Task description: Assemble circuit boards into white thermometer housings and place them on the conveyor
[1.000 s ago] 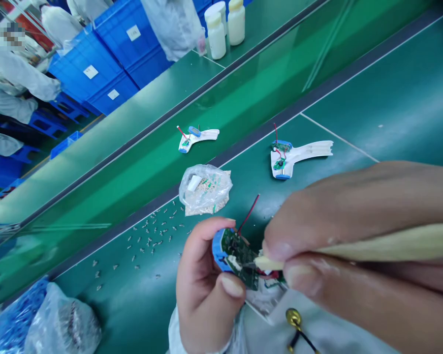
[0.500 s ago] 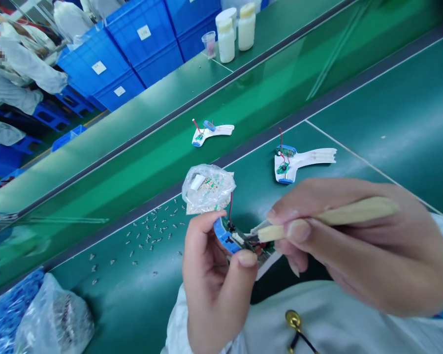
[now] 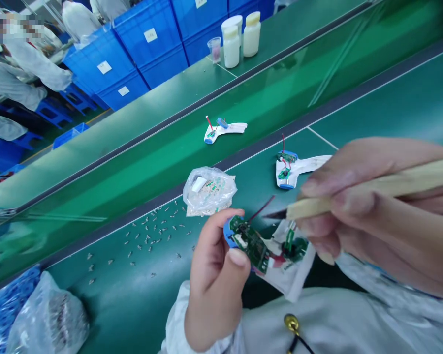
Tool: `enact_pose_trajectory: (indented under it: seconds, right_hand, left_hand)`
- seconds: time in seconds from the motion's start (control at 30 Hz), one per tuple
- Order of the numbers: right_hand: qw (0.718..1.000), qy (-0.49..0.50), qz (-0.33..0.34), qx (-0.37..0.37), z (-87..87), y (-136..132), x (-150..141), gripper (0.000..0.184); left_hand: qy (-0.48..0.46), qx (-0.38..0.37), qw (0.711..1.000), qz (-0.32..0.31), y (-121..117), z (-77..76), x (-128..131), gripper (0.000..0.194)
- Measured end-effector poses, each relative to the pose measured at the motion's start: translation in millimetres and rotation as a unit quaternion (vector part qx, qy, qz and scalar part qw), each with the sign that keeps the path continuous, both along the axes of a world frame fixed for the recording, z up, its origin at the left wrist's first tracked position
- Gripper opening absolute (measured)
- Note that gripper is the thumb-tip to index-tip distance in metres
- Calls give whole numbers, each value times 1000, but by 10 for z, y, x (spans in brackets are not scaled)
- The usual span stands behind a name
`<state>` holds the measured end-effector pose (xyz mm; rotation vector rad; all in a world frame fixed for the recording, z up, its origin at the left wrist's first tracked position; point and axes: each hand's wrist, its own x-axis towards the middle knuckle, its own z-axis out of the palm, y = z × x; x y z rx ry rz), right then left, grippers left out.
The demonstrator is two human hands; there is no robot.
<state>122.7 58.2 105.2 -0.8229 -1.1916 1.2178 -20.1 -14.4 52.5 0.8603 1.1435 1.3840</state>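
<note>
My left hand [image 3: 221,290] pinches a small green circuit board [image 3: 253,246] with a blue casing [image 3: 229,231] at its end, between thumb and fingers. A thin red wire [image 3: 262,206] sticks up from the board. Red wires also run toward a second small board [image 3: 295,248] in a white plastic shell [image 3: 290,280], which hangs just to the right. My right hand [image 3: 376,211] is closed around what look like tweezers [image 3: 402,179], wrapped in pale yellow, with a dark pointed tip. That tip is above the board, apart from it and close to the red wire.
Similar white shells with boards lie on the bench [image 3: 302,169] and on the green belt [image 3: 227,130]. A clear bag of small parts [image 3: 210,189] sits near several scattered metal pieces [image 3: 153,238]. Bagged parts [image 3: 51,314] are lower left. White bottles [image 3: 231,46], blue crates [image 3: 143,42] and people are beyond.
My right hand has drawn the tweezers back up and right from the board. The board has turned in my left hand, so its green face and the white shell show more.
</note>
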Motion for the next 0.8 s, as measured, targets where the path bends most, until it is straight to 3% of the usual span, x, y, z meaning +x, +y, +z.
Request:
enact_pose_trajectory:
  seconds: [0.1,0.27,0.33,0.5,0.6,0.8]
  right_hand:
    - [989,-70,125,43,-87,-41,127,15]
    - [965,-109,172,163,-8,3,147,22]
    - [956,-123,192,183,70,14,101,25]
    - [986,-82,108,93,265,-76,47,17]
    - [974,-105,174,102,352,-102,101,12]
    - [967,-110,185,135,361,-91,96,15]
  left_hand:
    - [-110,-53,991,-55,3,52,-38,30]
    - [-250,-79,951,-166,-3,64,-87,33]
    - [-255,-77,947,-181,2,79,-84,32]
    - [-170,-66,976,-122,32,98,21,33]
    - [-141,-56,983,-102,30,75,58,41]
    - [-124,-98,979,-131,20,106,-1,42]
